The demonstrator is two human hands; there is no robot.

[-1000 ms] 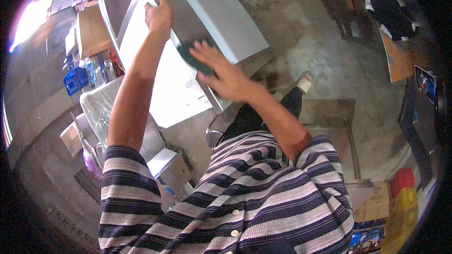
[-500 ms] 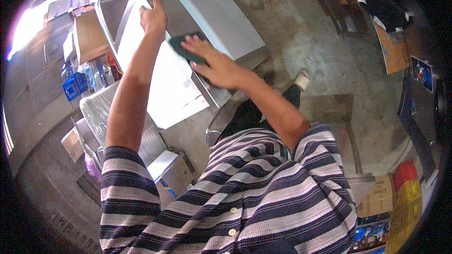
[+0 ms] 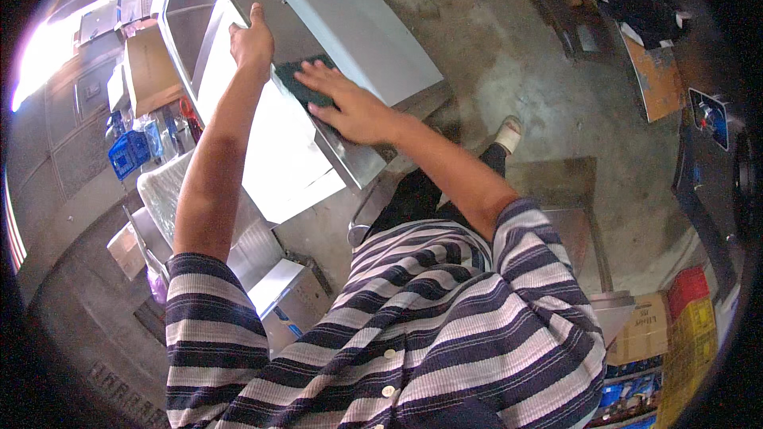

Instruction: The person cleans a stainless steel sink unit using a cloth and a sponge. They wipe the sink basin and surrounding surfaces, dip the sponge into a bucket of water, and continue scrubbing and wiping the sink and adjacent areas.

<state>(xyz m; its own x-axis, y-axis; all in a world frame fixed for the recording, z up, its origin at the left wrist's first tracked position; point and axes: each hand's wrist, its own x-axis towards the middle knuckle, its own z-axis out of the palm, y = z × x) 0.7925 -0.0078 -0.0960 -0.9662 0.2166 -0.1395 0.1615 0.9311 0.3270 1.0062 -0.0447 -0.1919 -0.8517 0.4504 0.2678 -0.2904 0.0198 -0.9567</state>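
A long grey sheet-metal piece with upright edges slants across the upper middle in front of me. Around its left edge, my left hand is closed, thumb pointing up and away. Lower down the same edge, my right hand lies over a dark green scouring pad, fingers spread across it and pressing it onto the metal. The hand covers part of the pad. A bright white flat surface shines left of the edge, beneath my left forearm.
At the left stand a cardboard box, a blue basket and a plastic-wrapped chair back. My shoe rests on the concrete floor. Lower right are a carton and a red-and-yellow crate. A dark bundle lies far right.
My right hand and the pad have shifted slightly left. My left hand sits a little lower and further left in view, still on the edge; the view itself has moved slightly.
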